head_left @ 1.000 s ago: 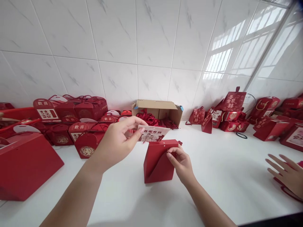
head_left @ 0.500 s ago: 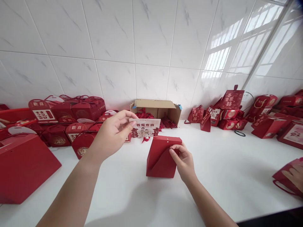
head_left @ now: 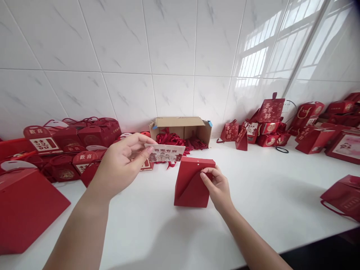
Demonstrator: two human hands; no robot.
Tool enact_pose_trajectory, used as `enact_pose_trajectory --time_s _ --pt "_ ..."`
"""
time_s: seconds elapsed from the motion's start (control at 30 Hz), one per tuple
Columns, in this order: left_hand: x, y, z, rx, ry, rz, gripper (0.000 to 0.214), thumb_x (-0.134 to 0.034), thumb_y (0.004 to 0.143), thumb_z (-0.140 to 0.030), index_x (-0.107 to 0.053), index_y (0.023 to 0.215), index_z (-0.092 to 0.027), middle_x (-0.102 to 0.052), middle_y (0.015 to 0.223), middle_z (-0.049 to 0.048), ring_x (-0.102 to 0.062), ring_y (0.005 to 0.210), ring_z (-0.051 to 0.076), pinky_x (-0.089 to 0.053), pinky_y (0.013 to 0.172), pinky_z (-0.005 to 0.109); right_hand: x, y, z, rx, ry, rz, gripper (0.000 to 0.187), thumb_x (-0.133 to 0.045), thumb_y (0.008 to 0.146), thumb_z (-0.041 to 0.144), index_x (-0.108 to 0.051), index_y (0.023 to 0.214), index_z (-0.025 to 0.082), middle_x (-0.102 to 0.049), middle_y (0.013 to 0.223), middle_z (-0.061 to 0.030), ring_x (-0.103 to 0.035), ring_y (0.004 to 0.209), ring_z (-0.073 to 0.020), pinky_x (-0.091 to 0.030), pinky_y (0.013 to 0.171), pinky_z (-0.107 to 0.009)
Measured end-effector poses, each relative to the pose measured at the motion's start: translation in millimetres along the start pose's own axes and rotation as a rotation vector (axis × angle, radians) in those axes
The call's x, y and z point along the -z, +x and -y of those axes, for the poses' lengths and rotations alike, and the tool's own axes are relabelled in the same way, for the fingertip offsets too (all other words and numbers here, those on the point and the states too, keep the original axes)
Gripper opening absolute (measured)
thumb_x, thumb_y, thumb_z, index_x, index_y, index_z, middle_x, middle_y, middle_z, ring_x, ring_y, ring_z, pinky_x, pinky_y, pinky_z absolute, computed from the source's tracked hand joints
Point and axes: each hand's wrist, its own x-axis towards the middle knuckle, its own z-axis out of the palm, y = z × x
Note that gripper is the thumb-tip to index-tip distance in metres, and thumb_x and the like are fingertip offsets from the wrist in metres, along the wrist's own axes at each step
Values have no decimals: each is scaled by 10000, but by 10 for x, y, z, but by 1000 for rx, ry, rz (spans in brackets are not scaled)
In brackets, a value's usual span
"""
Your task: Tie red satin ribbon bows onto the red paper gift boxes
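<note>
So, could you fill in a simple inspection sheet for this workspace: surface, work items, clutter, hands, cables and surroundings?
Surface: white table, shadowed in front of the person.
Work items: printed card with characters and figures; plain red box, upright in the middle.
Clutter: decorated red boxes crowd the left and more stand at the right; cardboard box holds red ribbons.
Hands: left hand pinches the card; right hand grips the red box's right side.
Cables: thin dark cord near the wall, right; its ends are unclear.
Surroundings: tiled wall with window reflections.
</note>
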Motion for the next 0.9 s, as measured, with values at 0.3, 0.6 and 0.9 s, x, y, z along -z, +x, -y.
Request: enact_pose_trajectory --time_s 0.3,0.6,0.9 --pt "-21 -32 -114 -23 92 26 89 -614 826 -327 -641 871 -256 -708 872 -38 -649 735 121 -503 586 142 7 3 6 -2 6 -15 154 -632 798 369 -624 824 218 -512 965 -40 -524 944 -201 -414 887 -376" --pt "-21 -130 -126 -82 183 212 158 -622 819 -400 -691 919 -299 -721 933 -38 -670 873 173 -529 760 207 27 8 0 1 7 -24 169 -629 797 379 -621 826 213 -515 979 -46 -536 952 -210 -418 886 -382" --pt "-1 -124 -122 -68 280 290 205 -628 787 -476 -718 885 -320 -733 991 -42 -671 963 205 -547 811 239 11 5 -13 -3 -4 1 158 -618 807 379 -619 829 222 -497 988 -43 -534 966 -212 -436 870 -373"
